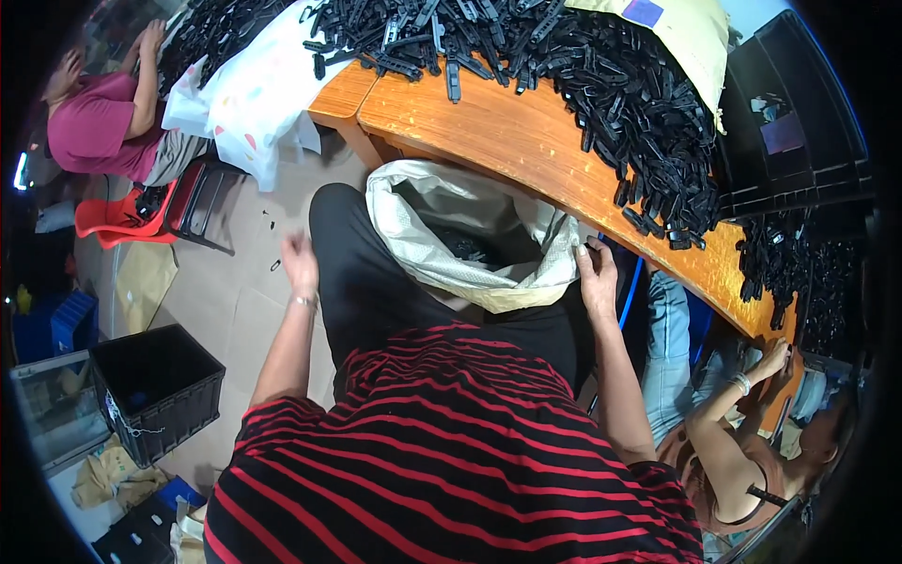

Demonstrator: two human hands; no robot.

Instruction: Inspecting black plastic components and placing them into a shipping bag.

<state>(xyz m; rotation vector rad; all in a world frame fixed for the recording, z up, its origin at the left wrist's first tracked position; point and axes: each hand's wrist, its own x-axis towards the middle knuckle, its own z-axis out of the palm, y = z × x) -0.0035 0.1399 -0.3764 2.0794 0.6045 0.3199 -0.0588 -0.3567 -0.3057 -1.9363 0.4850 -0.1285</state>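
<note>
A white woven sack (423, 258) stands open between my knees, with some dark pieces deep inside it. My right hand (598, 277) is at the sack's right rim, thumb and fingers closed in a pinch. Something small and dark shows at the fingertips, too small to name. Out to the left of my thigh, over the floor, hangs my left hand (300, 268). Its fingers are bent and blurred, so I cannot tell whether they hold anything. Beyond the sack, a large heap of black plastic parts (639, 113) covers much of the wooden table (460, 122).
A black crate (160, 390) stands on the floor at left, below a red chair (127, 211). White plastic sheeting (258, 103) hangs off the table's left end. One co-worker (103, 122) sits at far left, another (733, 451) at lower right. A few small parts lie on the floor.
</note>
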